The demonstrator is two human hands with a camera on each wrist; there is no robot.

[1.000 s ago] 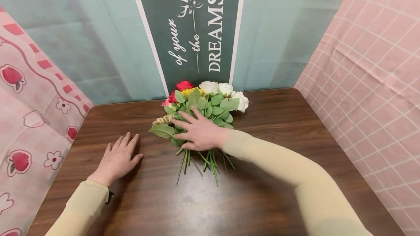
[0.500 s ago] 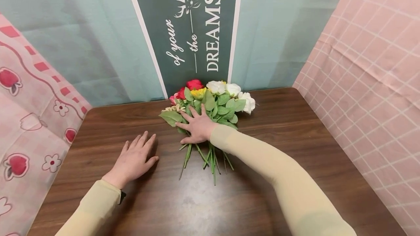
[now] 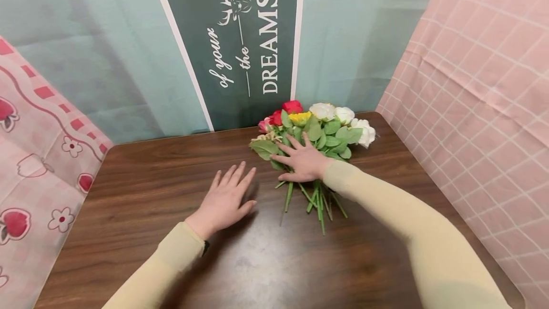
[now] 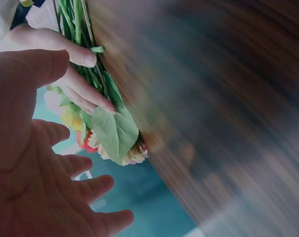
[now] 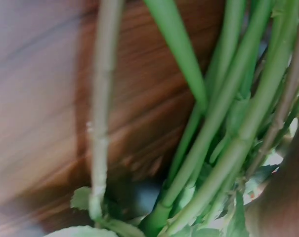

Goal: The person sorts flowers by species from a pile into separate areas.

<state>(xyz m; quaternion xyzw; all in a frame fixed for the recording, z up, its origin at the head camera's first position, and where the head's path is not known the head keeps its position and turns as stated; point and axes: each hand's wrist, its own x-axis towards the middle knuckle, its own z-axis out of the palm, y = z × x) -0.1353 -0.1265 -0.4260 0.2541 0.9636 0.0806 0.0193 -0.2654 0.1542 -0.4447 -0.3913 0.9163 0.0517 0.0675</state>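
A bunch of artificial flowers [image 3: 319,128] lies on the dark wooden table [image 3: 141,180] at the back, heads toward the wall: red, yellow, pink and white blooms with green leaves. My right hand [image 3: 302,160] rests flat on its leaves with fingers spread, and the green stems [image 3: 316,199] fan out below the wrist. The right wrist view shows those stems [image 5: 223,123] close up over the wood. My left hand [image 3: 225,199] lies flat on the table, fingers straight, just left of the stems. In the left wrist view the left palm [image 4: 35,187] faces the leaves [image 4: 114,131].
A dark green banner [image 3: 240,37] with white lettering hangs behind the flowers on a teal backdrop. Pink patterned cloth [image 3: 38,156] walls the left side, and pink checked cloth [image 3: 480,85] walls the right. The table's front edge lies near my arms.
My left hand has slid right across the table toward the stems. My right hand has stayed on the bunch, which has shifted slightly toward the wall. The head view has panned.
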